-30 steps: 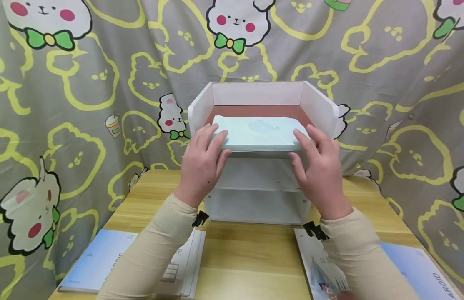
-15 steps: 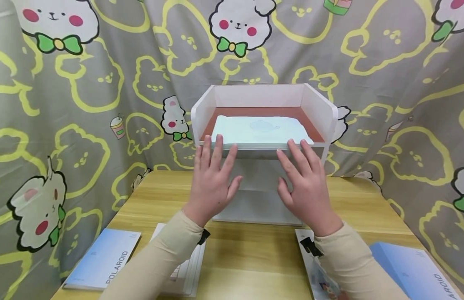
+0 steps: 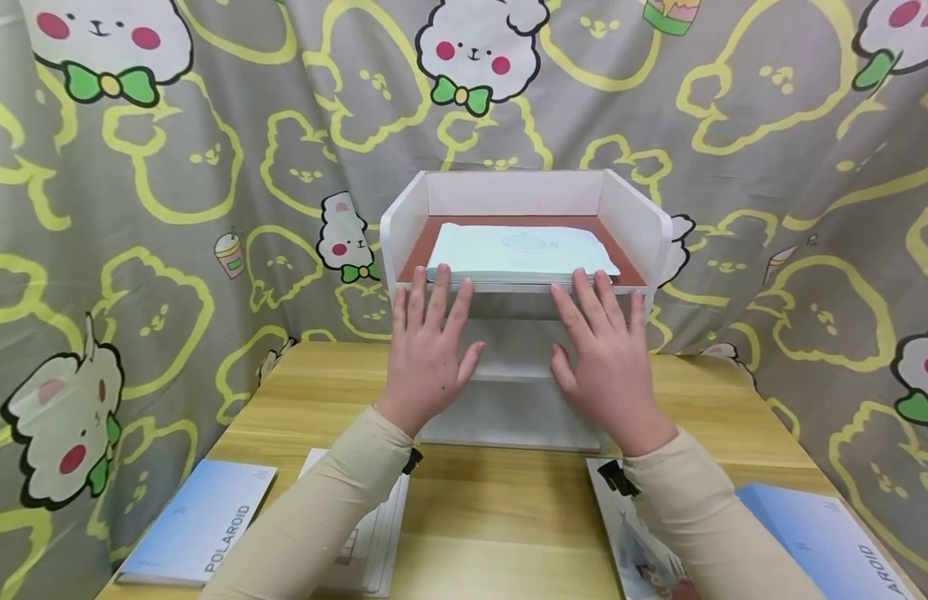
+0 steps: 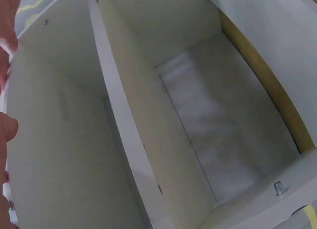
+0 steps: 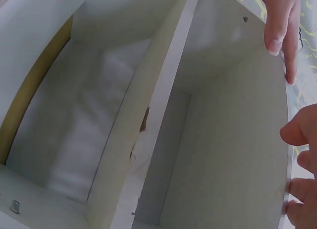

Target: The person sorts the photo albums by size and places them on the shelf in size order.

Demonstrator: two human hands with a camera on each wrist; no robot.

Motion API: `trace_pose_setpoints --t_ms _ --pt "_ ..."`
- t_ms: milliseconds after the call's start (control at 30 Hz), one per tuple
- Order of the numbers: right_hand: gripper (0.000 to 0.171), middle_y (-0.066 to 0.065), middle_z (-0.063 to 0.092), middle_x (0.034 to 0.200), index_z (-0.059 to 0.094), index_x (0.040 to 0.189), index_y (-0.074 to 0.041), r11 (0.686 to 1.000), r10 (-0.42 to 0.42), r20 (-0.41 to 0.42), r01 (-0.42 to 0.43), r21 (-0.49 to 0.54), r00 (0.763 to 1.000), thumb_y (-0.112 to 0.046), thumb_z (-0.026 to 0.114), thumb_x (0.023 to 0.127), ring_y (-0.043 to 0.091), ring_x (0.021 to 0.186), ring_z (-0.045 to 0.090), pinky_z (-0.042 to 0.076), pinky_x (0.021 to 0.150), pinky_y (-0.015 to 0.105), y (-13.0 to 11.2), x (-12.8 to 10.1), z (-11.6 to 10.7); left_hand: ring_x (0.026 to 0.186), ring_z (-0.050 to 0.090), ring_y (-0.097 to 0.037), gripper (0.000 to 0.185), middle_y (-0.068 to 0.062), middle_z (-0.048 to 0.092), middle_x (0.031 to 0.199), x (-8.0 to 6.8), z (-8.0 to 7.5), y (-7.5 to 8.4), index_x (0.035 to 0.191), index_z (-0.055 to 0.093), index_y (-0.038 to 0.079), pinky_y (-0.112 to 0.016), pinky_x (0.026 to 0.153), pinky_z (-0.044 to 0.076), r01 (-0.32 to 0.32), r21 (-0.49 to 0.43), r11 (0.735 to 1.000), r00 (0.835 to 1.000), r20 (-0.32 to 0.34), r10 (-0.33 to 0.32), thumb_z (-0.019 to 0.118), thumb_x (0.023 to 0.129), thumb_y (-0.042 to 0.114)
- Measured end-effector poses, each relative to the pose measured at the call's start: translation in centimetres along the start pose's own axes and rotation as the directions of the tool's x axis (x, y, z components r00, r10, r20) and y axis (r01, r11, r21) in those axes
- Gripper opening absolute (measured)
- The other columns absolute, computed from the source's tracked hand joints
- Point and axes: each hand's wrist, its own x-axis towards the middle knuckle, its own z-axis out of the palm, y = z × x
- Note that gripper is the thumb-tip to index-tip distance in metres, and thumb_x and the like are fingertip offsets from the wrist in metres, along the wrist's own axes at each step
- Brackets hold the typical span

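Note:
A pale blue book (image 3: 519, 252) with a faint whale print lies flat on the brown top tray of a white shelf unit (image 3: 636, 221). My left hand (image 3: 428, 350) and right hand (image 3: 604, 354) are spread flat, fingers straight, with their fingertips against the book's near edge at the front lip of the top tray. In both wrist views I see the white inside of the shelf (image 4: 163, 120) (image 5: 148, 120), with my fingertips (image 5: 277, 26) at the frame edge.
The shelf stands at the back of a wooden table (image 3: 494, 500). A blue POLAROID book (image 3: 201, 525) and white sheets (image 3: 366, 542) lie front left; a picture booklet (image 3: 644, 550) and another blue book (image 3: 831, 542) front right. A patterned cloth (image 3: 171, 208) hangs behind.
Both hands let go of the pale blue book, opened flat, and pushed it back onto the top tray; it now lies farther in.

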Motion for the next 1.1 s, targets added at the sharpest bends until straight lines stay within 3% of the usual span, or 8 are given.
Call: trace_pose_setpoints --t_ms 267,600,900,1100 --pt "0.068 0.015 0.041 0.157 0.049 0.15 -0.007 1.0 -0.003 0.012 0.003 -0.02 1.0 -0.019 0.067 0.086 0.033 0.149 0.029 0.01 0.117 0.068 0.4 0.8 -0.1 0.153 0.001 -0.041 0.087 -0.017 0.005 0.169 0.1 0.4 -0.2 0.163 0.019 0.011 -0.063 0.12 0.001 0.002 -0.012 1.0 1.0 -0.03 -0.003 0.059 0.095 0.046" --pt "0.075 0.014 0.032 0.162 0.043 0.154 -0.009 1.0 0.01 0.047 -0.01 0.012 0.999 -0.018 0.07 0.084 0.033 0.152 0.021 0.008 0.118 0.067 0.7 0.3 0.1 0.154 0.002 -0.037 0.086 -0.018 0.009 0.168 -0.1 0.5 0.0 0.162 0.023 0.009 -0.062 0.12 0.003 0.003 -0.041 0.999 0.999 -0.043 -0.005 0.064 0.093 0.042" --pt "0.073 0.013 0.023 0.166 0.048 0.152 -0.012 0.997 0.024 0.072 -0.029 0.074 0.997 -0.018 0.072 0.082 0.034 0.153 0.015 0.013 0.117 0.067 0.7 -1.1 0.0 0.154 0.002 -0.037 0.083 -0.018 0.007 0.168 -1.3 0.5 0.0 0.159 0.03 0.006 -0.062 0.12 0.006 0.0 -0.14 0.99 0.999 -0.036 -0.005 0.065 0.092 0.04" --pt "0.073 0.018 0.023 0.165 0.049 0.152 -0.014 0.983 0.046 0.125 -0.067 0.174 0.991 -0.025 0.071 0.083 0.037 0.152 0.017 0.019 0.113 0.071 -0.4 -3.1 -0.3 0.153 0.007 -0.041 0.082 -0.023 0.013 0.166 -3.6 -0.1 0.0 0.157 0.034 0.003 -0.064 0.118 0.012 0.034 -0.198 0.98 0.999 0.011 -0.033 0.067 0.091 0.041"
